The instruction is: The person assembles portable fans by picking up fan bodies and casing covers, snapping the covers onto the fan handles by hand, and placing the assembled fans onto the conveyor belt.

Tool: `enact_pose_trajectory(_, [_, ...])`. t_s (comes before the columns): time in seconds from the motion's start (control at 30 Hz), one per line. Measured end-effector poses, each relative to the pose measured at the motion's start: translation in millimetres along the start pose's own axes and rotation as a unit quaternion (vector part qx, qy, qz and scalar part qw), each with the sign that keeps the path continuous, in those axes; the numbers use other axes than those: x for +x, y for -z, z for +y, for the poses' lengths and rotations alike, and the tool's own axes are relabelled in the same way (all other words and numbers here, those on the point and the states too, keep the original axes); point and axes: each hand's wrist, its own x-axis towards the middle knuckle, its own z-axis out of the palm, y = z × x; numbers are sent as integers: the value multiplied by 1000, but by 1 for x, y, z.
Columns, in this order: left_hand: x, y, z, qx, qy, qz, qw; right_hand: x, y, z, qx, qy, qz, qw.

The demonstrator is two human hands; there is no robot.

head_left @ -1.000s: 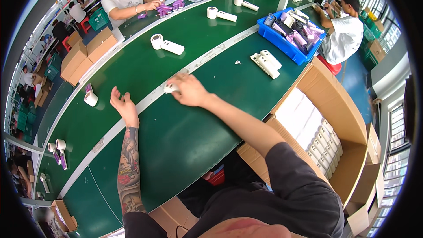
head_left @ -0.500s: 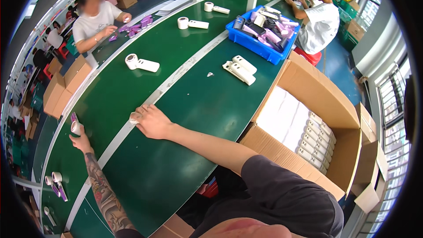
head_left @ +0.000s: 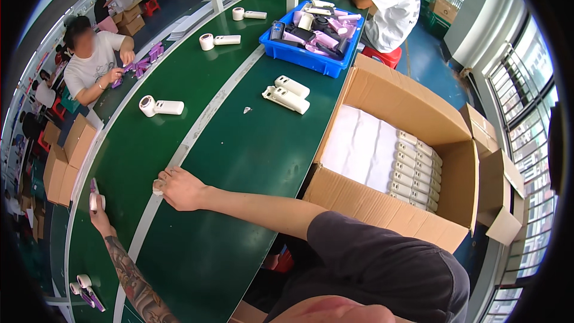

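My left hand (head_left: 101, 220), at the end of a tattooed forearm, is closed around a small handheld fan (head_left: 94, 201) with a white round head and a purple part pointing away. It is over the green work surface (head_left: 203, 251) at the left. My right hand (head_left: 184, 190) rests on the pale strip (head_left: 197, 130) running along that surface. Its fingers curl over a small whitish piece (head_left: 158, 188), mostly hidden by the hand. Farther off lies a white handheld fan (head_left: 162, 106), and to its right are cream handle shells (head_left: 287, 94).
A blue bin (head_left: 305, 60) of mixed purple, black and white parts stands at the far edge. An open carton (head_left: 382, 215) with rows of cream handles is at right. Two fans with purple handles (head_left: 88, 292) lie near left. Co-workers sit at far left (head_left: 89, 63) and far right (head_left: 388, 15).
The whole view has swung, so the surface, bin and carton appear farther left. My left hand still holds the fan, now pointing more upright. My right hand stays on the strip with the whitish piece.
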Motion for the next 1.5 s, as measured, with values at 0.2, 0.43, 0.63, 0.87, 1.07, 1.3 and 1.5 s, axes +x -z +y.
enact_pose_trajectory(0.2, [-49,-58,51,-133,51,-50,989,3,6,-5,127,-64,55,988])
enact_pose_trajectory(0.43, [-135,-120,96,-383,211,-64,897,6,0,0,266,-191,136,935])
enact_pose_trajectory(0.63, [-208,-179,95,-453,170,-120,867,-8,59,5,228,-175,98,953])
enact_pose_trajectory(0.87, [-222,-173,71,-475,166,-211,838,-16,43,-15,182,-126,65,973])
enact_pose_trajectory(1.07, [-234,-158,76,-442,147,-226,856,-14,47,-36,156,-60,37,985])
enact_pose_trajectory(1.3, [-236,-160,79,-432,121,-243,860,-16,45,-36,96,-70,5,993])
enact_pose_trajectory(1.5, [-245,-164,81,-382,68,-270,881,-18,52,-33,71,-61,10,996])
